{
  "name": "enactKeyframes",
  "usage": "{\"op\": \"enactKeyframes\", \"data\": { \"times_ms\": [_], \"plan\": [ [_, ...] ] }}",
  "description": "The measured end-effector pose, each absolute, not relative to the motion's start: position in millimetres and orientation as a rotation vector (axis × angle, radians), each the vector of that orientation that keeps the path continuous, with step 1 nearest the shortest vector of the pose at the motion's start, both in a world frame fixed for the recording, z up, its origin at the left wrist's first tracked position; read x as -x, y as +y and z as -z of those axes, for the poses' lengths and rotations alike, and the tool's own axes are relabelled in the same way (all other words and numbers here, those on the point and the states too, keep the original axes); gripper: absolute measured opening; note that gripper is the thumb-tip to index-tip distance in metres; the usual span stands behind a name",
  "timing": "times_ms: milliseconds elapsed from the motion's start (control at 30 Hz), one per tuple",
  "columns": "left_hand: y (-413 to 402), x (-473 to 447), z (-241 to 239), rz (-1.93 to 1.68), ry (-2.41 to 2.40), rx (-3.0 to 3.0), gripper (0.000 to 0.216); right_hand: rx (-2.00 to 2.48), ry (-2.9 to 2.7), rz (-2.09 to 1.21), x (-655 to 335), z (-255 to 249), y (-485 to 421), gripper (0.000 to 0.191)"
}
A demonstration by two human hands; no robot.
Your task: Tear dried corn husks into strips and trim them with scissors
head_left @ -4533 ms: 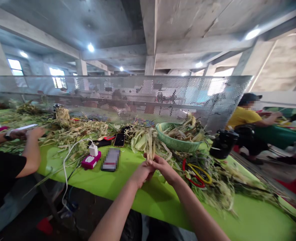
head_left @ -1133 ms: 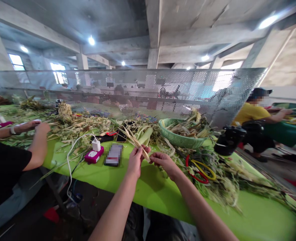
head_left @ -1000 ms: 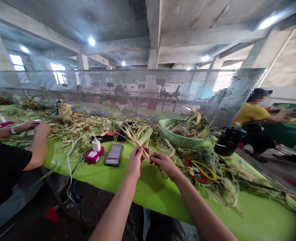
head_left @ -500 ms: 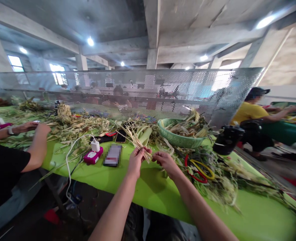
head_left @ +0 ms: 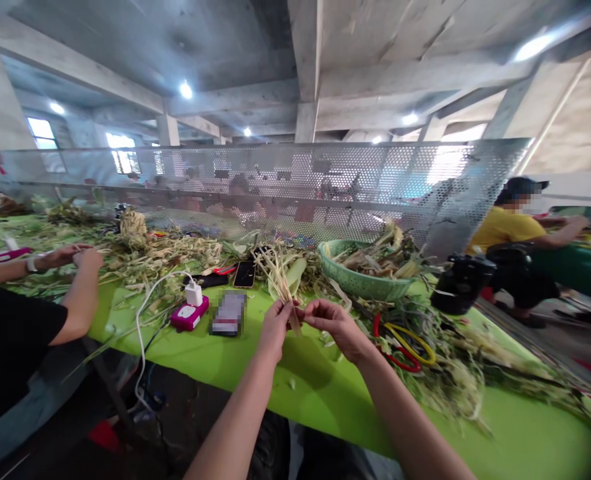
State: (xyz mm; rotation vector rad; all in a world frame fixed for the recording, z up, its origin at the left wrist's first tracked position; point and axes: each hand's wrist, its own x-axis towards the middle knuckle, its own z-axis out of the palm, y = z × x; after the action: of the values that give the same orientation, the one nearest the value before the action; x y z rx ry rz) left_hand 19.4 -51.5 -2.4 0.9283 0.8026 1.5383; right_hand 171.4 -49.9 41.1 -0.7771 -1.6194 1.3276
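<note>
My left hand (head_left: 275, 327) is closed around a bundle of pale, dry strips (head_left: 281, 283) that look like corn husk. The strips fan out above the fist, pointing away from me, and their short ends show below it. Just to the right, my right hand (head_left: 333, 323) has thumb and forefinger pinched together beside the bundle's lower end. Whatever thin thing those fingertips hold is too small to make out. Behind the bundle lies a broad, pale green husk leaf (head_left: 294, 277) on the green tabletop (head_left: 320, 393), over which both hands hover.
A green basket (head_left: 365, 287) of husks stands behind my right hand. Red and yellow loop handles (head_left: 410, 347) lie among scraps at right. Phones (head_left: 228, 317) and a magenta power socket (head_left: 189, 317) with a white cable sit at left. A co-worker's hands (head_left: 78, 255) work farther left.
The bundle has turned more upright in my left hand. My right fingertips have drawn slightly away from it. A small pale scrap now shows on the table below. The view has shifted slightly.
</note>
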Motion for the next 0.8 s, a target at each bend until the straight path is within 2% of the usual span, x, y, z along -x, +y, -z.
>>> {"op": "enactKeyframes", "data": {
  "times_ms": [167,333,600,800],
  "plan": [
    [-53.6,-25.2,2.7,-1.384,0.792,-1.063,0.039,0.927,-1.483,-1.078,-171.4,-32.9,-37.6,0.036],
    [-54.9,-27.2,5.6,-1.213,0.734,-1.178,0.041,0.913,-1.453,-1.18,-169.3,-26.6,-34.3,0.034],
    [-57.8,-26.7,1.5,-1.106,0.671,-1.116,0.048,0.96,-1.413,-1.068,-171.5,-24.7,-31.9,0.03],
    [-60.9,-25.9,-0.4,-1.087,0.644,-1.064,0.042,0.968,-1.407,-1.039,-170.0,-26.0,-33.0,0.028]
  ]
}}
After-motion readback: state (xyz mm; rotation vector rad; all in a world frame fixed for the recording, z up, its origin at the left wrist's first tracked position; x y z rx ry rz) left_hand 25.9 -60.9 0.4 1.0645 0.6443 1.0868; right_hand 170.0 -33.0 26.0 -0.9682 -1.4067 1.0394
